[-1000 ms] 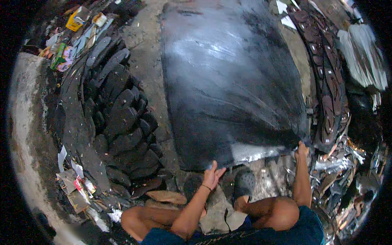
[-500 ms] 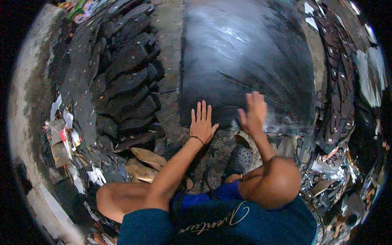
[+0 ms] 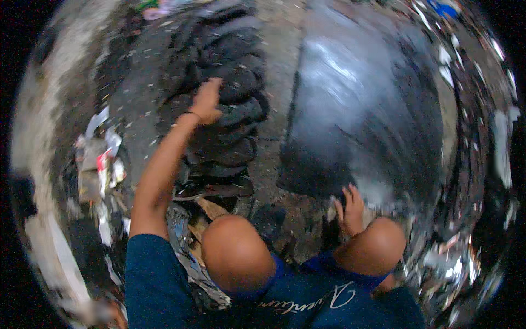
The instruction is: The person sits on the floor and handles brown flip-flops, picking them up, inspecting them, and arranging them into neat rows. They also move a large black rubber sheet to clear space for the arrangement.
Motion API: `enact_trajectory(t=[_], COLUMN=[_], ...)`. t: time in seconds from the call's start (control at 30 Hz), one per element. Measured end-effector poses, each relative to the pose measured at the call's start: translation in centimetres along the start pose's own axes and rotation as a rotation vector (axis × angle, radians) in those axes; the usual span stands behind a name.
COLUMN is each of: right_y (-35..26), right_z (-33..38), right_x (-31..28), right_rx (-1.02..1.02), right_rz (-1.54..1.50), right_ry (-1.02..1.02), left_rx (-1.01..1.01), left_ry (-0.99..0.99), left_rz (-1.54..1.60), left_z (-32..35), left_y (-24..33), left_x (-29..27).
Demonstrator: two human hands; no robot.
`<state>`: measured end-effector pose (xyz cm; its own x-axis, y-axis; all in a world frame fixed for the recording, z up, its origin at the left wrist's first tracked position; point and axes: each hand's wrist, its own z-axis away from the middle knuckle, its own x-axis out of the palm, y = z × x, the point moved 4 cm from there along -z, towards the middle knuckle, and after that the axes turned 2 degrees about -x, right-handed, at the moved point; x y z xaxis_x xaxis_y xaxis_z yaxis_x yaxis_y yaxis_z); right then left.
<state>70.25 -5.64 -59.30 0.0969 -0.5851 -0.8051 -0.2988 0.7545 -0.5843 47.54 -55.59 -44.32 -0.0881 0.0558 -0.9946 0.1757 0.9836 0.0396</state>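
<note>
Two hands are at work on the floor, well apart. Left hand is stretched forward over a row of dark sole-shaped pieces stacked overlapping; the row's long axis runs away from the person, and the hand sits at its left edge, far half. Fingers appear loosely curled; blur prevents telling whether its grip holds a piece. Right hand lies flat, fingers spread and holding nothing, on the near edge of a large dark sheet spread to the right of the row. Left hand is the nearer to the stack; the sheet lies straight ahead of the right. Small packages and scraps, white, grey and red, lie heaped at the left.
</note>
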Motion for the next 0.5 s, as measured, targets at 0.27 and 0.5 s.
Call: enact_trajectory(t=[0.27,0.5], right_y=[-0.3,-2.7], right_z=[1.9,5.2], right_x=[-8.6,-14.1], right_rx=[0.351,0.488], right_rz=[0.109,0.164], right_ry=[0.273,0.376], left_rx=[0.172,0.237], left_ry=[-0.097,0.586], left_rz=[0.184,-0.037], left_z=[-3.9,-1.4], left_y=[-5.7,-4.8], left_x=[-1.6,-6.1])
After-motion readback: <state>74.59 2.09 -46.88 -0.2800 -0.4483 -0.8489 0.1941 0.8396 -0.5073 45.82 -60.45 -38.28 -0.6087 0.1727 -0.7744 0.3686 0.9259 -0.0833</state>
